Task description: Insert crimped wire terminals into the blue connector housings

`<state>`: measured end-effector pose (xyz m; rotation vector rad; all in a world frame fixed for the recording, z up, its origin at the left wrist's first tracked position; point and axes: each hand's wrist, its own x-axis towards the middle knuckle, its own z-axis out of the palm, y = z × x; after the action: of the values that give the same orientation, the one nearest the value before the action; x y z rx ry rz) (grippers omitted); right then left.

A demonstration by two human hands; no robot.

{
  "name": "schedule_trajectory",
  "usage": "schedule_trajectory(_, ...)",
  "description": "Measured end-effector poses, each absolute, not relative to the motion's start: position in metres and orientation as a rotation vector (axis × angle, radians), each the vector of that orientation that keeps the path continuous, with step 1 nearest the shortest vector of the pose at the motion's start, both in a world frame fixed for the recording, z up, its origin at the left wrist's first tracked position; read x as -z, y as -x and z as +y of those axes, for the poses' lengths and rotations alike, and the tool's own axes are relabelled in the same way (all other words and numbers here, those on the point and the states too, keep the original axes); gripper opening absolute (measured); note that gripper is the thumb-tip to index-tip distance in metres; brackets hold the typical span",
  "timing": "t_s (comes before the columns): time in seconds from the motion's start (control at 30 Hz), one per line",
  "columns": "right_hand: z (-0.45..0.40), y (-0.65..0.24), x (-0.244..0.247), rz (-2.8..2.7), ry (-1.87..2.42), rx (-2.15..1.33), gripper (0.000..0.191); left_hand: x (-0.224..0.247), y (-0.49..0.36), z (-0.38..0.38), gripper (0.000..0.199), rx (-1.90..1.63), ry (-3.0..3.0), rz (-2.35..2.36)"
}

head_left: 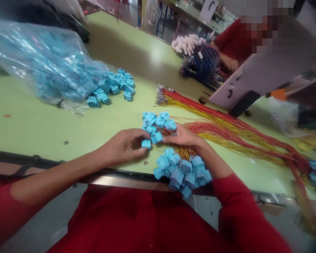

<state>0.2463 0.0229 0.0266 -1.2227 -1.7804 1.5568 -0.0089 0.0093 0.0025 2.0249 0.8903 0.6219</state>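
Observation:
My left hand pinches a light-blue connector housing between thumb and fingers. Just to its right, my right hand is closed around thin wires behind a cluster of blue connector housings; its exact grip is partly hidden. The thumb of that hand lies by another blue connector housing. Below my right wrist, a bunch of wired blue connectors hangs over the table's front edge. Red and yellow wires run from under my right hand to the right.
A clear plastic bag of blue connectors lies at left, with loose connectors spilling from its mouth. A second red-and-yellow wire bundle with metal terminals stretches behind my hands. Dark-blue wires lie at the back, near another person's arm.

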Motion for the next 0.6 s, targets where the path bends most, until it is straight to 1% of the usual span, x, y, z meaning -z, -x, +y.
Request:
schedule_trajectory(0.07, 0.024, -0.248, -0.023, -1.854, 1.145, -1.598, 0.044, -0.002, 0.009, 0.018, 0.025, -0.694, -1.949, 0.889)
schedule_trajectory(0.1, 0.024, -0.248, -0.021, -1.874, 1.145, -1.589, 0.047, -0.002, 0.008, 0.020, 0.025, -0.717, -1.919, 0.882)
schedule_trajectory(0.17, 0.023, -0.246, -0.017, -1.899, 1.204, -1.502, 0.043, -0.006, 0.007, 0.021, 0.025, -0.786, -1.932, 0.873)
schedule_trajectory(0.27, 0.023, -0.242, -0.013, -1.880, 1.310, -1.338, 0.028, -0.015, 0.000, 0.013, 0.023, -0.985, -2.248, 0.878)
schedule_trajectory(0.33, 0.023, -0.239, -0.012, -1.810, 1.351, -1.266, 0.025, -0.022, -0.008, 0.005, 0.019, -1.137, -2.504, 0.788)
schedule_trajectory(0.37, 0.023, -0.238, -0.011, -1.765, 1.366, -1.239, 0.026, -0.026, -0.013, 0.002, 0.018, -1.153, -2.581, 0.684)
schedule_trajectory(0.47, 0.023, -0.235, -0.013, -1.647, 1.398, -1.190, 0.023, -0.033, -0.029, -0.003, 0.020, -0.935, -2.585, 0.342)
schedule_trajectory(0.53, 0.023, -0.235, -0.014, -1.603, 1.430, -1.180, 0.020, -0.034, -0.038, -0.002, 0.023, -0.767, -2.522, 0.273)
schedule_trajectory(0.6, 0.023, -0.235, -0.016, -1.576, 1.467, -1.187, 0.019, -0.033, -0.044, 0.000, 0.026, -0.676, -2.489, 0.290)
